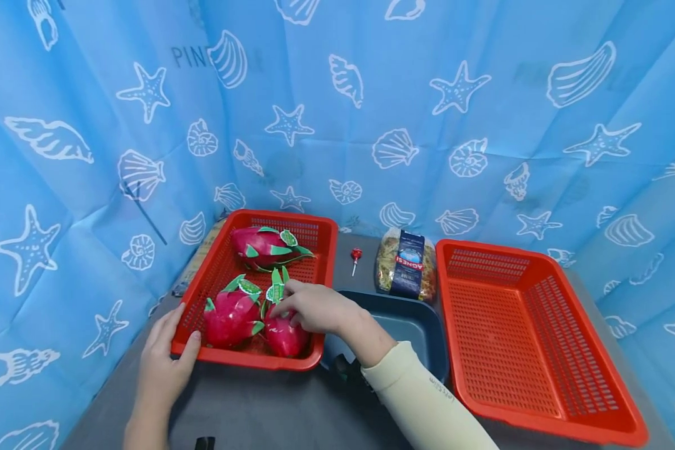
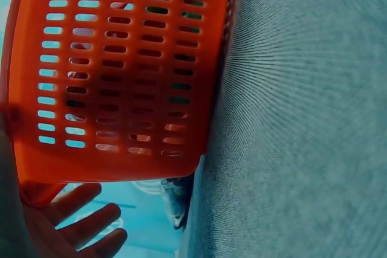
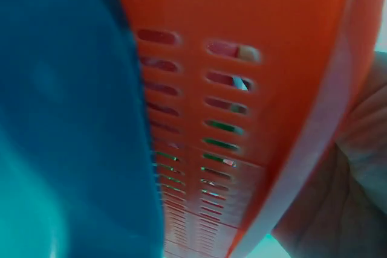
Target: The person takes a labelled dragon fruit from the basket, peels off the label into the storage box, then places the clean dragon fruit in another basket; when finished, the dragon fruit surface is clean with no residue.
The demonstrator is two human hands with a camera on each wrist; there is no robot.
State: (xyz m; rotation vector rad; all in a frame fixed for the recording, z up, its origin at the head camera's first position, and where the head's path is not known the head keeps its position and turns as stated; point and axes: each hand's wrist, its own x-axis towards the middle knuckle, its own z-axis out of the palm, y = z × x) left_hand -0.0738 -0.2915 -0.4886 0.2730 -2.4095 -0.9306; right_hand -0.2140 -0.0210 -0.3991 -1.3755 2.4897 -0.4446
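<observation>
A red plastic basket on the left holds three dragon fruits with green leaf tips and stickers. My left hand grips its front left corner, thumb at the rim and fingers around the outside; the left wrist view shows the slotted basket wall. Inside the basket, my right hand holds the front right dragon fruit near its leafy top, fingers bent. Beside it lies another dragon fruit, and a third dragon fruit lies at the back. In the right wrist view the basket wall hides the right fingertips.
A dark blue-grey tray stands right of the basket, partly under my right forearm. Behind it are a red lollipop and a pasta bag. Another red basket stands at the right. A blue curtain closes off the back.
</observation>
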